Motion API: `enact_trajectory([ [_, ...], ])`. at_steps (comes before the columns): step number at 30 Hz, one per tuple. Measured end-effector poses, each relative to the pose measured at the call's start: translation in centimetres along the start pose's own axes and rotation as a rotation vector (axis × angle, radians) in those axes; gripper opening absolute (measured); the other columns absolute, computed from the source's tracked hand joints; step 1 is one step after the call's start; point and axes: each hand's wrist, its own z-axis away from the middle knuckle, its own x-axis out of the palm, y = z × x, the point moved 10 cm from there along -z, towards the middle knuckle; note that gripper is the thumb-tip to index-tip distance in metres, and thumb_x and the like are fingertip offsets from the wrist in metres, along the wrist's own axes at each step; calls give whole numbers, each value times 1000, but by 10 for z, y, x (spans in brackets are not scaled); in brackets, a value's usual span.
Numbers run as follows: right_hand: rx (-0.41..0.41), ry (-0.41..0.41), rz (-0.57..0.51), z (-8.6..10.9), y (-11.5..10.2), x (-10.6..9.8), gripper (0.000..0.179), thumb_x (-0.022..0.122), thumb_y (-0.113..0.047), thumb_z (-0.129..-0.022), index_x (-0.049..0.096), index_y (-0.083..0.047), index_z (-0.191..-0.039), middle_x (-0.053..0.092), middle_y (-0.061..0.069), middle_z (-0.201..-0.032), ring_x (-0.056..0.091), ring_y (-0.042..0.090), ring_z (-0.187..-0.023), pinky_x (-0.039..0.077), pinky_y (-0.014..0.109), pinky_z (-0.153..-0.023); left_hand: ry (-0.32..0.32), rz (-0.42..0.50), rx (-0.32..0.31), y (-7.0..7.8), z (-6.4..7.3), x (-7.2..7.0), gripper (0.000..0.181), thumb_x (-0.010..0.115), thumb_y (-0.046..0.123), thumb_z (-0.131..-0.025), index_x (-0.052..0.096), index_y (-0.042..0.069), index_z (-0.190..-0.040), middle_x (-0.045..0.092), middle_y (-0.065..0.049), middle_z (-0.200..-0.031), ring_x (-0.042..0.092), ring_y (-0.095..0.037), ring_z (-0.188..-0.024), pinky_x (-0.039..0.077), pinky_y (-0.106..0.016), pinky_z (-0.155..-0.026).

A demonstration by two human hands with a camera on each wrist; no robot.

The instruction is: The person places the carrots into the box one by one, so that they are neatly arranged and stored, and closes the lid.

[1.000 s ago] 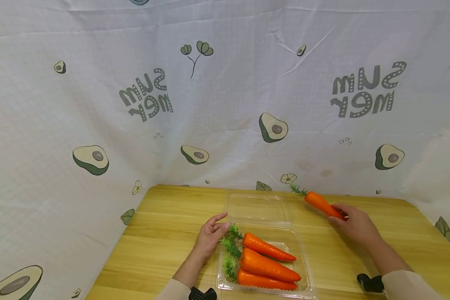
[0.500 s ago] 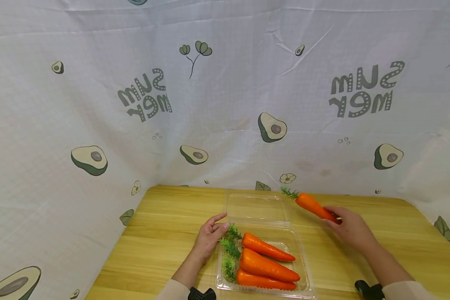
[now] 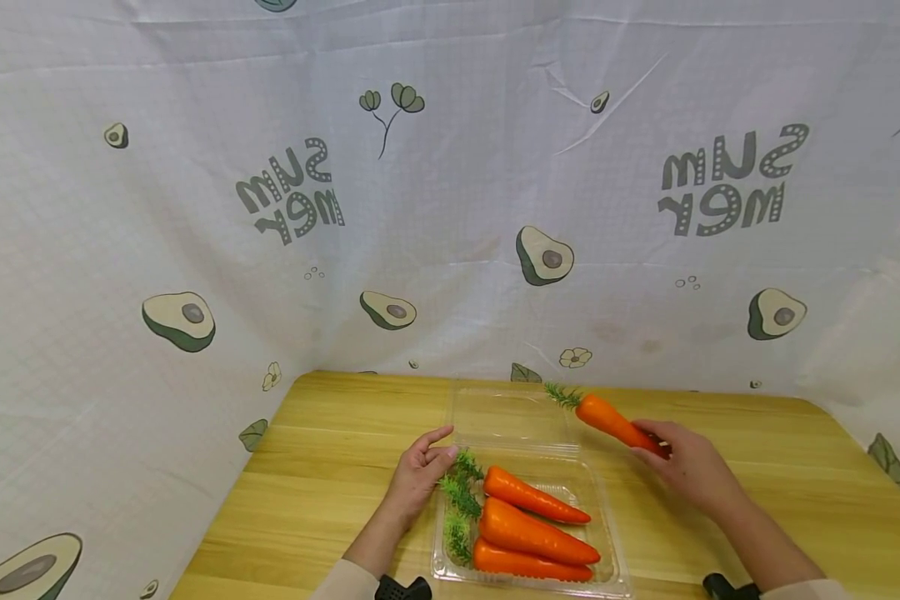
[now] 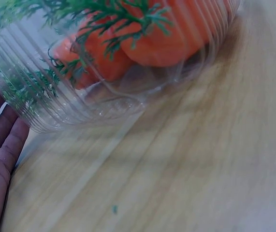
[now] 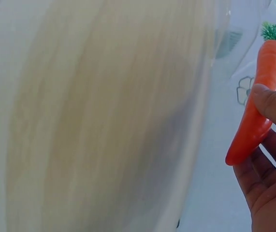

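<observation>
Between the thumb and fingers of my right hand (image 3: 696, 471) is an orange carrot (image 3: 613, 419), pinched near its thin tip and raised above the table. Its green leafy top points up and left. In the right wrist view the thumb lies across the carrot (image 5: 266, 92). A clear plastic box (image 3: 607, 533) lies open in front of me, with three carrots (image 3: 536, 533) inside, their leafy tops to the left. My left hand (image 3: 414, 482) is at the box's far left corner. In the left wrist view its fairly straight fingers (image 4: 12, 137) touch the outside of the ribbed wall.
The box's clear lid (image 3: 512, 414) is folded back flat toward the rear of the wooden table (image 3: 330, 467). Behind the table hangs a white cloth (image 3: 450, 192) printed with avocados. A small green fragment (image 4: 114, 209) lies on the wood beside the box.
My right hand has moved left and slightly nearer with the carrot, toward the box. The left hand and the carrots inside the box have stayed in place.
</observation>
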Motion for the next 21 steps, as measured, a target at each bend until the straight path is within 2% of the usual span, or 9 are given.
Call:
enact_trajectory([
  [8,-25,2,6,3,-14,1,43,82,-20,-86,70,-2,-124,73,13,-106,63,21,-85,55,39,-71,2,6,-14,-2,-1,-1,52,66,23,-101,51,4,-148,78,-5,-106,67,-4,-95,51,-21,-87],
  [15,-47,0,-17,4,-33,0,42,83,-21,-85,72,-5,-122,74,10,-104,62,19,-84,55,38,-71,-2,14,-7,-1,0,-1,53,66,24,-101,51,1,-147,78,-3,-105,68,-4,-95,51,-21,-88],
  [21,-86,24,-16,8,-48,-1,40,85,-20,-83,74,-9,-120,74,4,-103,60,13,-82,54,29,-69,-8,14,-1,-1,0,0,53,65,24,-102,51,0,-147,78,-4,-106,68,-4,-96,51,-21,-89],
])
